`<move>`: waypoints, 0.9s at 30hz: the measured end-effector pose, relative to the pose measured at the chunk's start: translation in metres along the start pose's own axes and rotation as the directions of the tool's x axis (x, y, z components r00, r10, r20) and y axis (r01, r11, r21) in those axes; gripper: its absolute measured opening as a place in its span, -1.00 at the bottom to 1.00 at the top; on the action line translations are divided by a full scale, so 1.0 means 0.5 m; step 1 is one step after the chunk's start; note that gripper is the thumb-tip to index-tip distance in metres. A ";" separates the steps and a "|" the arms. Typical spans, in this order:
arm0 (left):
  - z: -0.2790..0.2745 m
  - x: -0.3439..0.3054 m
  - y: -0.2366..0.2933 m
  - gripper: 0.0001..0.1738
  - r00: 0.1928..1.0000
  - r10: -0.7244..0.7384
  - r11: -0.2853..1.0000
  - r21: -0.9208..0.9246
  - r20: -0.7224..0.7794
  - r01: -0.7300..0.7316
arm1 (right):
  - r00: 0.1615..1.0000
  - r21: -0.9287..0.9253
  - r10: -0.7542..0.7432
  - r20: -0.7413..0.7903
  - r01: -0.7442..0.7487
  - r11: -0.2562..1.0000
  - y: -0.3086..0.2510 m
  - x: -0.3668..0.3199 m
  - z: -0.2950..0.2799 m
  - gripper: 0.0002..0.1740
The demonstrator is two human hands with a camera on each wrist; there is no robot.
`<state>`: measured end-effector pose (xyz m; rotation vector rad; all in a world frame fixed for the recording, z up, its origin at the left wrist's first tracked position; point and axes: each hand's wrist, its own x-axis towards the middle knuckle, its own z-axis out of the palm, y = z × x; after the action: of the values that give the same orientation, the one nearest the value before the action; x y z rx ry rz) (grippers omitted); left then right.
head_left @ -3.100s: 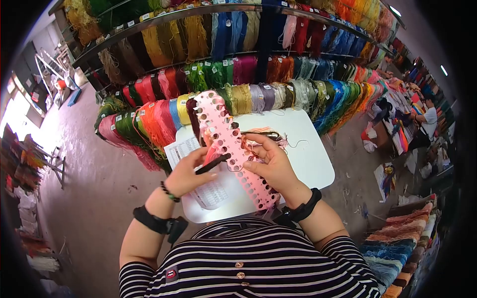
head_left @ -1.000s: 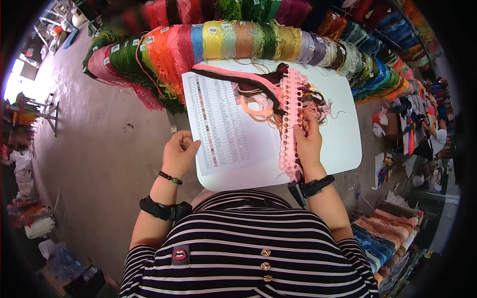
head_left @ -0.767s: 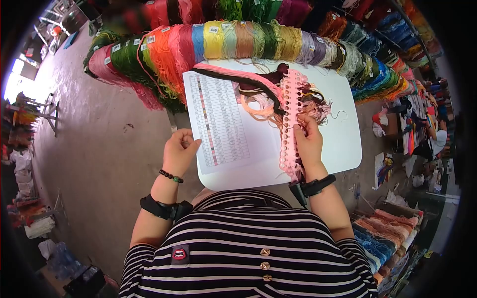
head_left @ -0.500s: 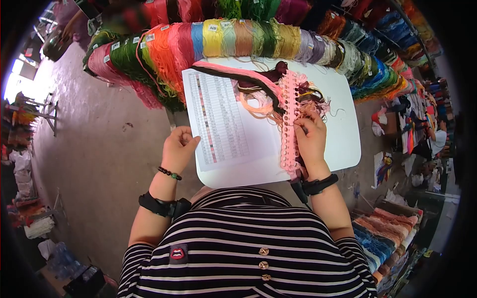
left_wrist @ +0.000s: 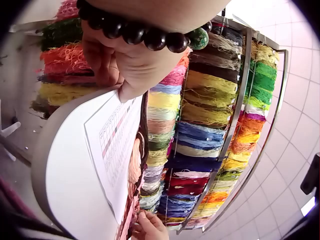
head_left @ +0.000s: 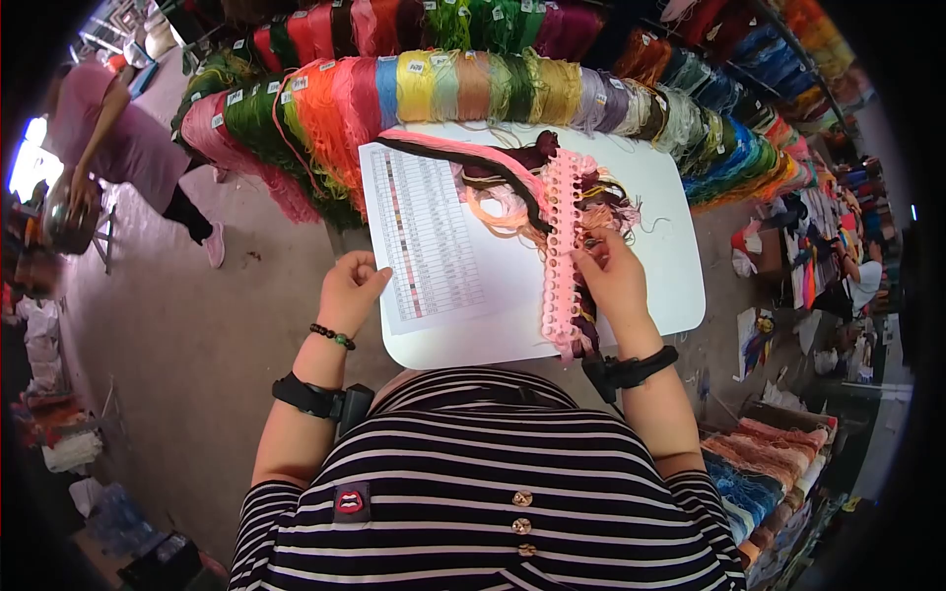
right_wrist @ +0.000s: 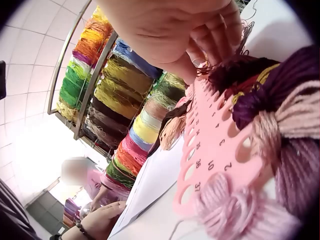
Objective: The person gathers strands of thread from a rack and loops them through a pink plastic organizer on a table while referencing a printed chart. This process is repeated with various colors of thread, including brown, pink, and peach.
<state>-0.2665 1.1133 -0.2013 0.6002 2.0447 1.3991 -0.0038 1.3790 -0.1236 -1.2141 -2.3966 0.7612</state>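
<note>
Left hand (head_left: pixel 352 291): fingers curled, pinching the near left edge of the colour chart (head_left: pixel 434 236), which lies flat on the white table (head_left: pixel 660 256). Right hand (head_left: pixel 613 279): fingertips bunched, pinching dark threads (right_wrist: pixel 235 70) at a hole of the pink thread organizer (head_left: pixel 562 256). The organizer lies just right of the chart, running near to far, with looped strands spilling both sides. Far: a rack of skeins (head_left: pixel 473 84).

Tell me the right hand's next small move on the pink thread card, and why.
Probably snug the dark threads into their hole: the right hand pinches them at the pink card, while the left hand holds the chart by its edge.
</note>
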 end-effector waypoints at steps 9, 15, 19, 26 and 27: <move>0.014 -0.006 0.009 -0.66 0.997 0.044 0.995 -0.084 -0.068 -0.050 | 0.993 -0.171 0.061 0.097 -0.044 0.984 0.003 0.012 0.029 -0.44; 0.015 -0.018 0.039 -0.63 0.985 0.100 0.990 0.112 -0.138 -0.084 | 0.978 0.562 0.119 0.173 -0.197 0.803 0.050 0.012 0.006 -0.56; 0.020 -0.025 0.063 -0.66 0.974 0.133 0.969 0.232 -0.181 -0.089 | 0.987 0.743 0.114 0.116 -0.162 0.649 0.023 0.020 -0.108 -0.66; 0.023 -0.023 0.058 -0.76 0.977 0.119 0.965 0.250 -0.175 -0.073 | 0.978 0.793 0.109 -0.176 0.075 0.604 -0.017 0.076 -0.423 -0.74; 0.024 -0.023 0.059 -0.76 0.977 0.118 0.968 0.238 -0.178 -0.074 | 0.961 0.793 0.149 -0.235 0.101 0.601 -0.007 0.085 -0.465 -0.73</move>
<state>-0.2486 1.1242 -0.1745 0.6935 2.3827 1.3272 0.0917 1.4828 0.0662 -0.8617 -1.4706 1.3719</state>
